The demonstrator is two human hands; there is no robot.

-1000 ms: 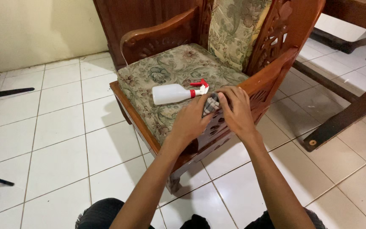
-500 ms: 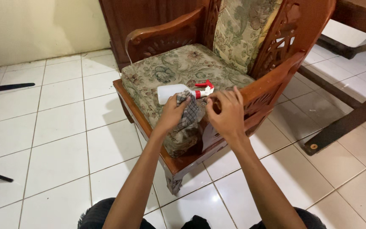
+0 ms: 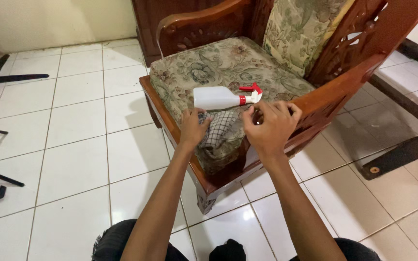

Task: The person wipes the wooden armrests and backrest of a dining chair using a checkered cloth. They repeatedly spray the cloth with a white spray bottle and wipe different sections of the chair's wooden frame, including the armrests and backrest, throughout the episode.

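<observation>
White floor tiles (image 3: 73, 145) surround a carved wooden armchair (image 3: 335, 92) with a floral seat cushion (image 3: 218, 72). On the cushion's front edge, the left hand (image 3: 192, 126) clutches a checked grey cloth (image 3: 218, 129); the right hand (image 3: 269, 126) is half curled, grasping nothing. Behind the cloth lies a white spray bottle (image 3: 216, 98), long axis crosswise, red nozzle (image 3: 251, 89) toward the armrest. A careless sweep could roll it off.

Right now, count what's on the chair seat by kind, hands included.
Spray bottle: 1
Checked cloth: 1
Hands: 2, the left hand on the cloth, the right hand at the armrest
Total: 4
</observation>
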